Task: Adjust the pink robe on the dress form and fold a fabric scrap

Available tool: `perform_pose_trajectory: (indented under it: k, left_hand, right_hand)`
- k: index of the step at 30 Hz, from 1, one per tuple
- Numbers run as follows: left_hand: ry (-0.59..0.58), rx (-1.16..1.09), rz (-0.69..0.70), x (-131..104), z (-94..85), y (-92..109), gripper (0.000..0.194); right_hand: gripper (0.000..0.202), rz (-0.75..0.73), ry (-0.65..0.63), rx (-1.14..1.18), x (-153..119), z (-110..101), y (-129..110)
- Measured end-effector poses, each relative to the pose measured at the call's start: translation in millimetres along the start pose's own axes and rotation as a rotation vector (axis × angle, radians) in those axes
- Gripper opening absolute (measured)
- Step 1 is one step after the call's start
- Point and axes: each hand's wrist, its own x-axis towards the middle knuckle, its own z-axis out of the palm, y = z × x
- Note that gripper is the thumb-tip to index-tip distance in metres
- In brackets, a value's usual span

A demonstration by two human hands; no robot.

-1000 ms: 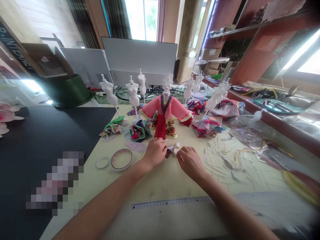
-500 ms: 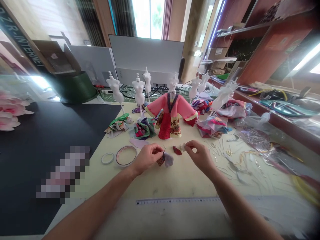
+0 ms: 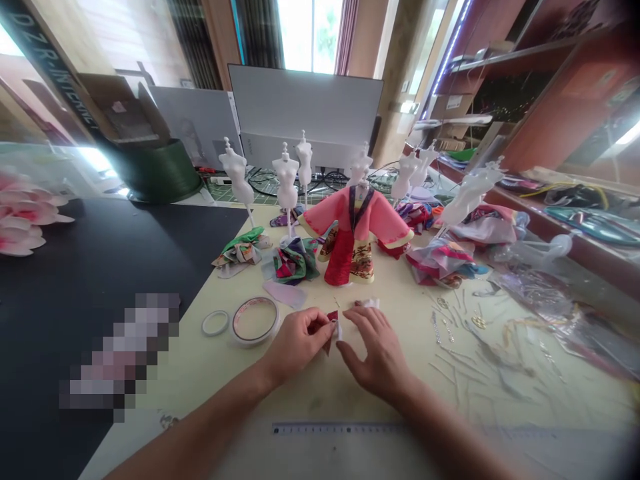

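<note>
My left hand [image 3: 300,337] pinches a small piece of fabric [image 3: 333,315], dark red with a pale whitish side, between thumb and fingers. Close to its right, my right hand [image 3: 375,350] has its thumb and fingers apart, the thumb near the pale edge of the fabric. A small whitish scrap [image 3: 371,303] lies just beyond the right fingers, partly hidden by them. Behind both hands a miniature dress form wears a pink and red robe [image 3: 357,223] with wide sleeves and a dark collar.
Left of my hands lie a tape roll [image 3: 255,321] and a thinner white ring [image 3: 215,323]. A ruler [image 3: 310,429] is in front. Bare white dress forms [image 3: 286,177] and crumpled fabric bundles [image 3: 295,260] stand behind. Gold trinkets [image 3: 479,322] and thin strips are scattered rightward.
My right hand has come left toward my left hand and its pinch has opened. The fabric in my left hand has turned, now showing dark red. The view has shifted slightly.
</note>
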Motion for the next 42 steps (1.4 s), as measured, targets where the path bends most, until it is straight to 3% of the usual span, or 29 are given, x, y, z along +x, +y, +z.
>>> perform_pose_trajectory:
  k: [4,8,13,15,17,22,26,29,32,34,39,42]
  left_hand:
    - [-0.046,0.076,0.033,-7,4.5,7,0.020]
    - [-0.143,-0.090,-0.072,-7,3.9,7,0.015]
    - [-0.090,-0.299,-0.173,-3,-2.0,4,0.013]
    - [-0.081,-0.410,-0.214,-2,-3.1,4,0.014]
    - [-0.066,-0.470,-0.239,-3,-2.7,4,0.015]
    - [-0.055,-0.395,-0.205,-5,-0.2,4,0.015]
    - [-0.130,-0.393,-0.217,-8,-3.0,5,0.011]
    - [-0.252,-0.401,-0.233,-10,-6.0,8,0.008]
    - [-0.317,-0.362,-0.243,-10,-8.9,9,0.007]
    - [-0.330,-0.342,-0.257,-9,-12.0,10,0.010]
    - [-0.381,-0.247,-0.259,-6,-23.8,10,0.019]
    - [-0.367,-0.158,-0.234,-6,-29.9,11,0.011]
  right_hand:
    - [0.023,0.015,-0.042,0.037,-1,5,-3]
    - [0.014,0.091,-0.022,0.135,-4,5,8]
    - [0.013,0.425,-0.119,0.421,-1,-2,12]
    - [0.013,0.494,-0.135,0.495,1,-6,8]
    - [0.010,0.429,-0.128,0.478,1,-8,4]
    - [0.028,0.141,-0.117,0.301,-4,-2,-1]
    - [0.032,0.185,-0.102,0.317,-5,0,1]
    - [0.043,0.165,-0.168,0.452,-2,-4,0]
    - [0.017,0.167,-0.238,0.567,0,-8,-3]
    - [0.006,0.242,-0.277,0.634,0,-9,-4]
    - [0.016,0.499,-0.372,0.833,-2,-12,5]
    - [0.017,0.614,-0.350,0.972,-3,-13,10]
